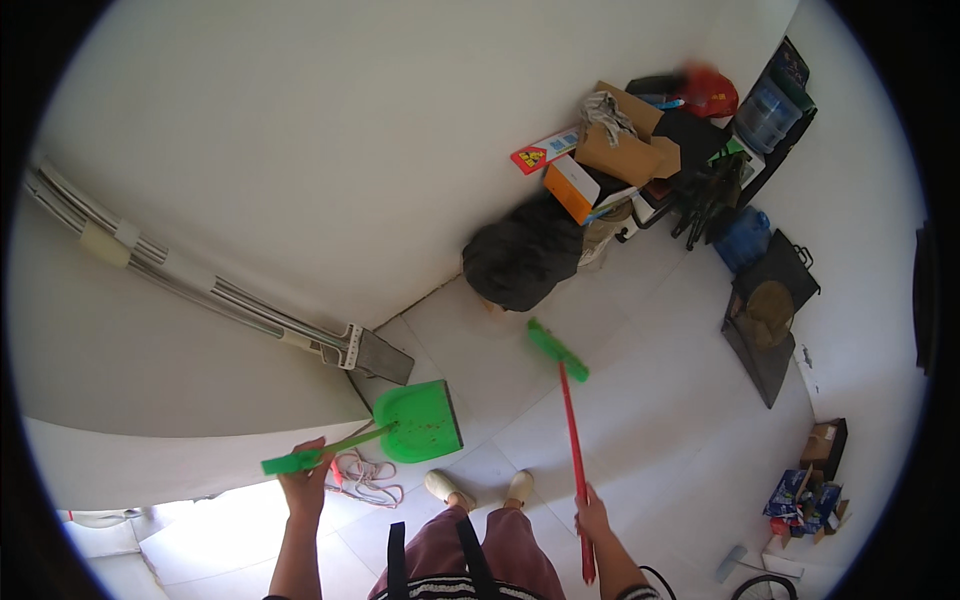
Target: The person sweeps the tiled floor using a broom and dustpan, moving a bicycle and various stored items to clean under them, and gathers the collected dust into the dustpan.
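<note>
Green dustpan [420, 420] flecked with debris, gripped by left hand [305, 485]; right hand [592, 518] clasps red-handled green broom [572, 420].

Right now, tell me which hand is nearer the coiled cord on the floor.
Left. The left hand grips the green dustpan handle just left of the coiled cord. The right hand holds the red broom well to the cord's right.

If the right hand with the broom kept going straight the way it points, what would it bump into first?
Probably the black bag by the wall. The right hand aims the broom up across bare floor, and nothing else seems to lie in that line, though depth is hard to judge.
</note>
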The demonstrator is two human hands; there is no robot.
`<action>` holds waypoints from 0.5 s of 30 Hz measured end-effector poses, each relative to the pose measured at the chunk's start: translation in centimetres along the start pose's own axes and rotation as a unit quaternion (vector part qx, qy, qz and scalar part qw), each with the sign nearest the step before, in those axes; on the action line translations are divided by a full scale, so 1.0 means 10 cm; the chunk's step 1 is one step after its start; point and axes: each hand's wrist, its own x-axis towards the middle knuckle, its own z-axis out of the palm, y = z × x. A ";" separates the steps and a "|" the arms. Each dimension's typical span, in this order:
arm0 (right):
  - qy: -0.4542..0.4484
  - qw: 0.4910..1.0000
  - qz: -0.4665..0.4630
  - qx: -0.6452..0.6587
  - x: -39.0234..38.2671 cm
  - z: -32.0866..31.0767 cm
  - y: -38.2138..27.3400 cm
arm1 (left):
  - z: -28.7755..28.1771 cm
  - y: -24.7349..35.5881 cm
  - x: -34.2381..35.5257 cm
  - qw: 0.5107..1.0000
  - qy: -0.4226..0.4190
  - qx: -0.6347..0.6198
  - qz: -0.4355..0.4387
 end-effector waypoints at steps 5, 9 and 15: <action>-0.005 0.985 0.004 -0.173 0.27 0.01 -0.14 | 0.38 -0.17 0.42 0.999 -0.019 -0.027 0.014; -0.074 0.972 0.014 -0.221 -0.17 -0.34 0.35 | 0.74 -0.33 0.84 0.999 -0.018 -0.002 0.049; -0.044 0.996 0.079 0.002 -0.99 -0.49 0.19 | 1.32 -0.16 1.44 0.999 0.004 -0.011 0.049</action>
